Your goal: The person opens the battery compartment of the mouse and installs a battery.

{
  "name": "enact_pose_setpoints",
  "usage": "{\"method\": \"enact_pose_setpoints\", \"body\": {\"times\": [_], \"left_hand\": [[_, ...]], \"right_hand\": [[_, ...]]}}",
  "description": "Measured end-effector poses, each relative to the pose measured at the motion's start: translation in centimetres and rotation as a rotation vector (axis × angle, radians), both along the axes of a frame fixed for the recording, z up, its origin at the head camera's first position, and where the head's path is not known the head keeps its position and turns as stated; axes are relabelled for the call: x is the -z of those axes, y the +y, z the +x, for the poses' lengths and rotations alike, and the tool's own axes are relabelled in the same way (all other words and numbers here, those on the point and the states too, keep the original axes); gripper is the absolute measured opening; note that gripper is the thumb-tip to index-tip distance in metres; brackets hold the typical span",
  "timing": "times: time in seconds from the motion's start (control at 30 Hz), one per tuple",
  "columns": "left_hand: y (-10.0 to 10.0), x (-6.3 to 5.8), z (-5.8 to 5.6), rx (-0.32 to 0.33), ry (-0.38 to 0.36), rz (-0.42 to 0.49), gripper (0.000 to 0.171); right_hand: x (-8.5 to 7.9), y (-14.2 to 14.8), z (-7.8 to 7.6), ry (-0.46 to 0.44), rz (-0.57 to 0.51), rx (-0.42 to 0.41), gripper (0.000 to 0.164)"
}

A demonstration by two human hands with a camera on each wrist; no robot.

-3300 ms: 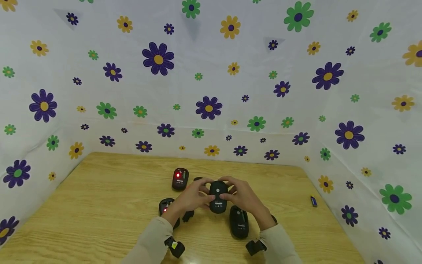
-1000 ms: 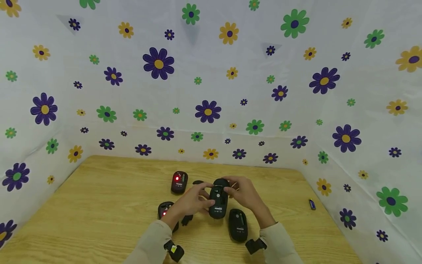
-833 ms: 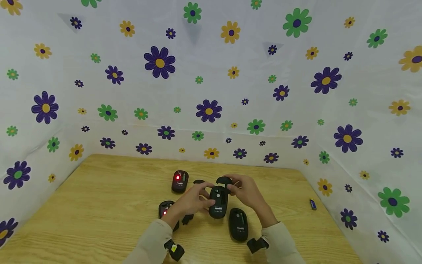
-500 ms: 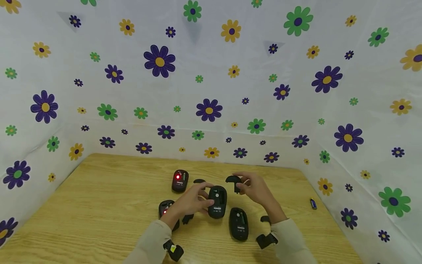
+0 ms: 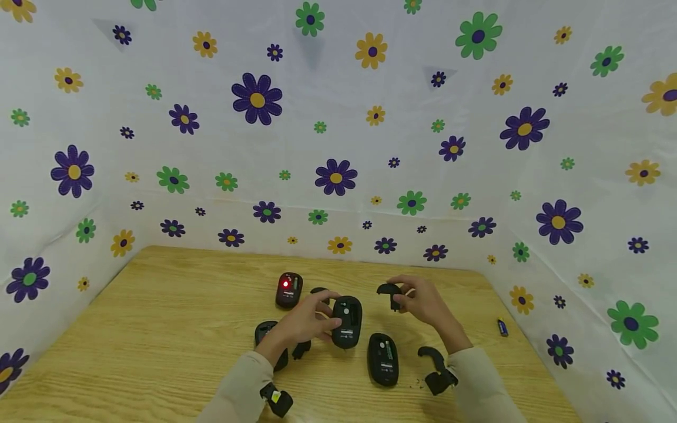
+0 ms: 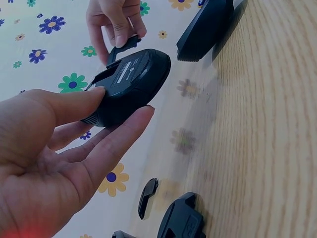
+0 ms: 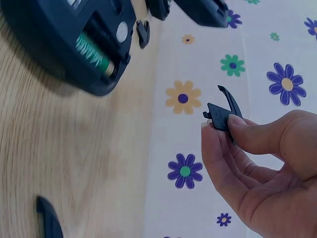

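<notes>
A black computer mouse (image 5: 347,321) sits low in the middle of the head view, turned underside up and lifted just above the desk (image 5: 158,329). The left hand (image 5: 301,322) grasps it, thumb on one side and fingers curled along the other; in the left wrist view the same mouse (image 6: 130,84) is pinched between thumb and fingertips. Just to its right in the frame, the right hand (image 5: 425,302) pinches a small black battery cover (image 5: 389,291) between thumb and forefinger, apart from the mouse; the right wrist view shows the cover (image 7: 224,113) clamped at the fingertips.

Four mice are in sight, counting the held one. A mouse with a red light (image 5: 288,289) lies above and left of the hands. A second mouse (image 5: 266,338) lies partly hidden under the left wrist. A third mouse (image 5: 383,358) lies below the held one, its compartment open with a green battery (image 7: 93,52) inside, as the right wrist view shows.

Three loose covers can be counted on the desk: one (image 5: 318,291) above the left hand, one (image 5: 300,349) below it, one (image 5: 429,353) beside the right sleeve. A lone blue battery (image 5: 503,326) rests near the right edge.
</notes>
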State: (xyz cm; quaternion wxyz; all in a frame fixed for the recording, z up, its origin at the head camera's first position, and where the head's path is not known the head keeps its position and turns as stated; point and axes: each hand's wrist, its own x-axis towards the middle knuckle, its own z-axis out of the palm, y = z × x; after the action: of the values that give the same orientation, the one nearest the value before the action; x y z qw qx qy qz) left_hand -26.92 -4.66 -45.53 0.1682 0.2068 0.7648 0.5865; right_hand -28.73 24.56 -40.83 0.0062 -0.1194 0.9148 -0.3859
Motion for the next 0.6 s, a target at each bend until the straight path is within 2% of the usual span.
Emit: {"method": "enact_pose_setpoints", "body": {"times": [0.6], "left_hand": [[0.0, 0.0, 0.0, -0.007, 0.005, 0.000, 0.056]], "right_hand": [[1.1, 2.2, -0.7, -0.024, 0.025, 0.021, 0.034]]}}
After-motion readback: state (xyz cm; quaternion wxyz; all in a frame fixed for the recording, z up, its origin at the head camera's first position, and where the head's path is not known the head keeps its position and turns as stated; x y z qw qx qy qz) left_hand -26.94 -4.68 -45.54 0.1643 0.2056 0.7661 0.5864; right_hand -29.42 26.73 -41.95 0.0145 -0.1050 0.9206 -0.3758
